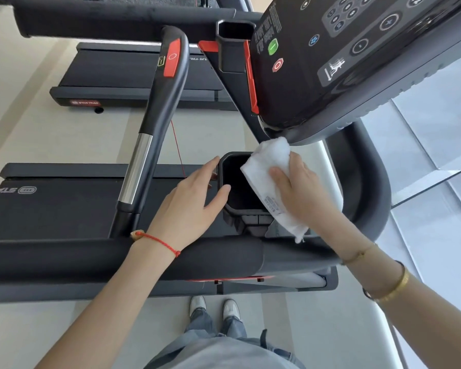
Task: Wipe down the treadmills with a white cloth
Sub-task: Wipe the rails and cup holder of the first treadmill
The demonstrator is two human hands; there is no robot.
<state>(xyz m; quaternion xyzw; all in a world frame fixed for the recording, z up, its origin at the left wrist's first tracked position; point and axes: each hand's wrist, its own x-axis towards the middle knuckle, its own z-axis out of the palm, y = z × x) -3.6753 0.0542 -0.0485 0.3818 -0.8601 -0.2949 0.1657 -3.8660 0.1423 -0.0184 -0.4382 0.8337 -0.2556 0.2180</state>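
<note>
**Cloth at the cup holder, both hands on the near treadmill**

Right hand [301,187] is on the white cloth [269,179], thumb over the top and fingers curled round its right edge, clamped on it. The cloth is folded, a printed label showing on its near half, and it drapes across the right rim of the black cup holder [237,187], its far tip just under the lower edge of the console [343,62]. Left hand [189,206] lies open on the other side, fingers straight, fingertips touching the holder's left rim, thumb reaching over the opening. Nothing in that hand. A red string bracelet [157,241] sits on the left wrist; gold bangles [394,286] on the right.

The two hands are apart, the holder's dark opening between them. Left of it, the black and silver handrail [155,123] with its red stop strip runs away from us. A second treadmill [133,73] stands farther off on the pale floor [37,134]. Down near, white shoes [213,307] under the padded front bar [91,259].
</note>
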